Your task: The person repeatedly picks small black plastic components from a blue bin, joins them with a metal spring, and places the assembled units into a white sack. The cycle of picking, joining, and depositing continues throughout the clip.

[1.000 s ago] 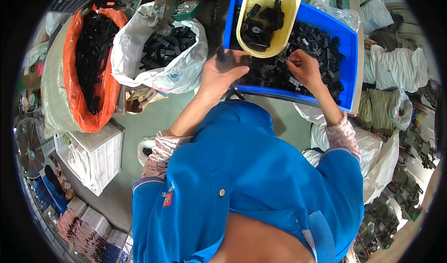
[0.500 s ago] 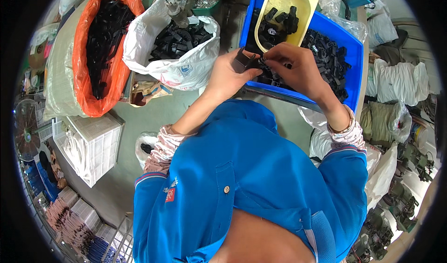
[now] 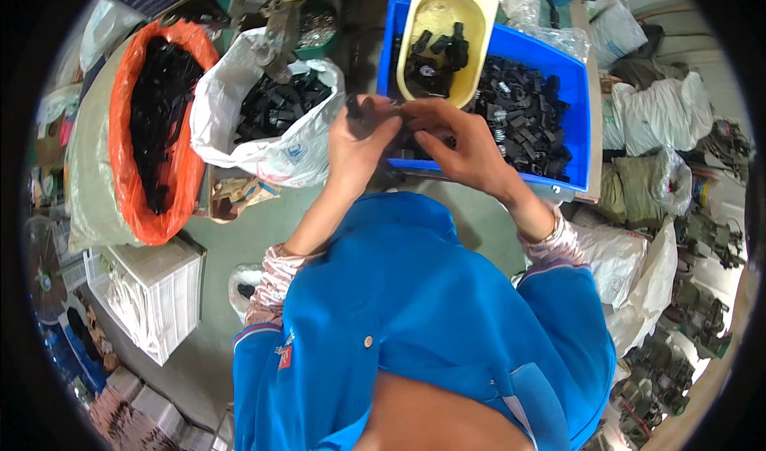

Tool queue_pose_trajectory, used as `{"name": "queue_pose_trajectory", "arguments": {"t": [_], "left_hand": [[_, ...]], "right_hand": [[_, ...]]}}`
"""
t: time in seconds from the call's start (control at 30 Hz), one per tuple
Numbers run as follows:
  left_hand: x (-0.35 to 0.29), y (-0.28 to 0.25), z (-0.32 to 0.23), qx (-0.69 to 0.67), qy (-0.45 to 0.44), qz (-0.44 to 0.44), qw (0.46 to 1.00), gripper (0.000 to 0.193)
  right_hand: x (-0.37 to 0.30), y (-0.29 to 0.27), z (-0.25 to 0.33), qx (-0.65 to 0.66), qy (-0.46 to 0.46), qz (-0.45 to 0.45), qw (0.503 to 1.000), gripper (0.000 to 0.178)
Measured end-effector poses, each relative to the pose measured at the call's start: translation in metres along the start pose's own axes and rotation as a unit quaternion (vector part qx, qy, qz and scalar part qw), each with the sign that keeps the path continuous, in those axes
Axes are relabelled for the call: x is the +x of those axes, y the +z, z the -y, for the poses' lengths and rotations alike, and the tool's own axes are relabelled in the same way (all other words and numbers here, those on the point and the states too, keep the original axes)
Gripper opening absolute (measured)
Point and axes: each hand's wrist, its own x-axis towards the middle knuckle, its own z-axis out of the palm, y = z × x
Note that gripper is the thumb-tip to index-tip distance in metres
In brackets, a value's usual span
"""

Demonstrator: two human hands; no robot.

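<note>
My left hand (image 3: 351,152) is closed around a black plastic part (image 3: 359,116), which looks blurred. Fingers pinched, my right hand (image 3: 471,148) reaches up against the left thumb and the near side of that part. Whatever the right fingertips hold is too small and smeared to name. Both hands are at the near left edge of a blue bin (image 3: 594,108) of small black plastic parts (image 3: 527,116) and metal springs. Set over this bin's left side, a yellow tub (image 3: 488,12) contains several black pieces (image 3: 455,48).
Left of my hands stands a white woven sack (image 3: 315,160) of black parts, then a sack with an orange liner (image 3: 120,172). A green container (image 3: 319,49) of small metal pieces is behind. A white plastic crate (image 3: 175,291) rests on the floor; filled bags (image 3: 662,124) line the right.
The whole view has shifted, so bins and sacks appear lower and farther left. My right fingertips have come closer to the black part in my left hand.
</note>
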Motion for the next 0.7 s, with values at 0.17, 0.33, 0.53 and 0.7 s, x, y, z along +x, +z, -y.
{"name": "queue_pose_trajectory", "arguments": {"t": [0.17,0.33,0.53,0.7], "left_hand": [[0.005,0.013,0.005,-0.119,-0.010,-0.039,0.992,0.025],[0.009,0.011,0.014,-0.126,-0.016,-0.069,0.989,0.019],[0.008,-0.006,0.009,-0.178,-0.086,-0.037,0.980,0.015],[0.006,-0.020,0.005,-0.072,-0.015,-0.030,0.997,0.009]], "right_hand": [[-0.008,0.033,-0.004,-0.043,-0.056,-0.149,0.986,0.043],[-0.006,0.046,-0.018,-0.092,-0.070,-0.190,0.975,0.038],[-0.002,0.041,-0.038,0.239,0.056,-0.161,0.956,0.031],[0.003,0.032,-0.042,0.359,0.077,-0.100,0.925,0.033]]}}
